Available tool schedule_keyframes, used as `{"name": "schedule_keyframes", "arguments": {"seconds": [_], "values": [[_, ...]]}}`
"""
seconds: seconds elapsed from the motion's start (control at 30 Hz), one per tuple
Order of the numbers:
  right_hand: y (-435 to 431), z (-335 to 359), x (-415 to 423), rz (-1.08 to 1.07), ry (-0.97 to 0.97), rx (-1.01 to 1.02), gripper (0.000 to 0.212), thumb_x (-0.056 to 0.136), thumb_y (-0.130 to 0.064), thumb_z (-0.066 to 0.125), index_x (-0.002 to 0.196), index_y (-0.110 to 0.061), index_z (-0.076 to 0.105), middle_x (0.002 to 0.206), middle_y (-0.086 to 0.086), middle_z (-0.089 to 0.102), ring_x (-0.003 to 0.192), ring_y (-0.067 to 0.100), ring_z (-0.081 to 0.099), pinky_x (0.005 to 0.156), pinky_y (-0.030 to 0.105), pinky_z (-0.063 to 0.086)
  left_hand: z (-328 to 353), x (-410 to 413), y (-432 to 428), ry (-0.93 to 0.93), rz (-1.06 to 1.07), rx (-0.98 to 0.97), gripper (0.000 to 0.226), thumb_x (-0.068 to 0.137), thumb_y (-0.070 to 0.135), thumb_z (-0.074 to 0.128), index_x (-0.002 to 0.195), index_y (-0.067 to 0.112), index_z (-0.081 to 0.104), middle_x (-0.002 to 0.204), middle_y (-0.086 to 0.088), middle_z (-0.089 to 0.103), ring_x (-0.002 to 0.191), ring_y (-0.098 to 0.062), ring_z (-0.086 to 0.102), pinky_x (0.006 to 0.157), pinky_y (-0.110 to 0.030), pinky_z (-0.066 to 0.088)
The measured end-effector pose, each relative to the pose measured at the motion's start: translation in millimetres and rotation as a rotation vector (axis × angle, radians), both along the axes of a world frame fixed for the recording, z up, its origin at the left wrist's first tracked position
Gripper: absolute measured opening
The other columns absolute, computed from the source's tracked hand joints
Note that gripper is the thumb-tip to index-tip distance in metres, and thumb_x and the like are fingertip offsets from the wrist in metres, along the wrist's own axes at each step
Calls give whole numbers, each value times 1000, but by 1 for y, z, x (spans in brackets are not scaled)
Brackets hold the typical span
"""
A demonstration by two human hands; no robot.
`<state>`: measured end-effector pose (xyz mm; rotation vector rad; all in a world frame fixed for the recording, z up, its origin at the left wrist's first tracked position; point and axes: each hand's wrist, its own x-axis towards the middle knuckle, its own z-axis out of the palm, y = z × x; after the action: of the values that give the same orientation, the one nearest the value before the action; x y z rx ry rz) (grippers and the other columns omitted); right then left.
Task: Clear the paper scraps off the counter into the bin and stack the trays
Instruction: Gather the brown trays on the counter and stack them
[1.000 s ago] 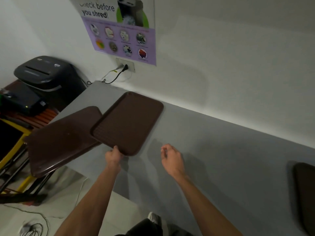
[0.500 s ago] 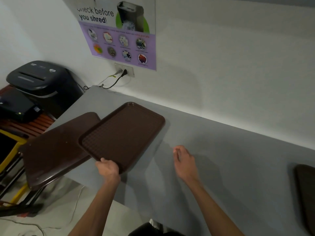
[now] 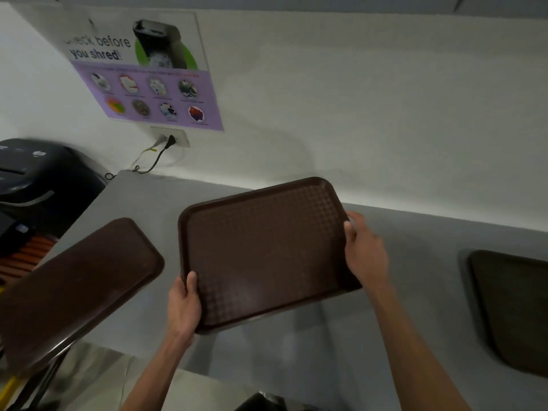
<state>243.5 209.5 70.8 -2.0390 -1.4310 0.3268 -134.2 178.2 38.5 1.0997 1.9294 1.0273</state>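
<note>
**Tray now held in both hands, clear of its neighbour**

A moment ago we had only our left hand point(image 3: 184, 307) on the middle tray point(image 3: 267, 250), which overlapped the left tray point(image 3: 77, 286), while our right hand point(image 3: 364, 250) hovered free over the surface point(image 3: 415, 238). Now the right hand has joined in, and the tray has swung rightward, so a strip of bare surface shows between the two trays. We take this to mean the stacking step is under way. We see no paper scraps on the surface in this view.

The left fingers point(image 3: 191, 284) pinch the tray's 7 o'clock corner, thumb on top and the rest curled beneath, out of sight. The right fingers point(image 3: 351, 229) curl round the rim at about 3 o'clock. The tray lies between the two hands, tilted with its 1 o'clock corner toward the wall, and its shadow suggests it is off the surface.

The left tray sits at 9 o'clock from it, jutting past the surface's end. A third tray point(image 3: 516, 310) lies at 3 o'clock, well apart, and either could serve as the base of the stack.
</note>
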Motion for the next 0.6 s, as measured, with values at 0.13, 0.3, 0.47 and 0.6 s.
{"name": "schedule_keyframes", "arguments": {"seconds": [0.13, 0.3, 0.47, 0.6], "values": [[-39, -3, 59, -125, -57, -44, 31, 112, -41, 27, 133, -28, 44, 81, 7, 64, 77, 38, 66, 63, 37, 43, 1, 55, 8, 53, -129, 48, 33, 108, 41, 40, 110, 15, 60, 104, -6, 69, 97, -27, 64, 86, -48, 52], [-97, -12, 151, -318, 11, -96, 23, 109, -44, 38, 116, -24, 47, 88, 8, 67, 77, 34, 66, 66, 44, 55, 9, 153, 1, 60, -218, 101, 12, 108, 28, 45, 113, 17, 47, 86, -7, 60, 85, -31, 59, 75, -38, 39], [-163, -17, 259, -412, 22, -153, 25, 109, -45, 39, 116, -22, 47, 82, 1, 61, 69, 20, 60, 65, 44, 56, -5, 266, -19, 124, -318, 88, 14, 106, 34, 47, 101, 21, 45, 91, -10, 65, 89, -34, 63, 75, -41, 43], [-210, -18, 347, -473, 1, -167, 25, 110, -44, 39, 112, -20, 48, 78, -2, 55, 67, 20, 55, 64, 42, 50, -8, 368, -54, 138, -401, 68, 16, 104, 26, 53, 101, 18, 41, 92, -6, 62, 88, -34, 62, 73, -40, 41]]}}
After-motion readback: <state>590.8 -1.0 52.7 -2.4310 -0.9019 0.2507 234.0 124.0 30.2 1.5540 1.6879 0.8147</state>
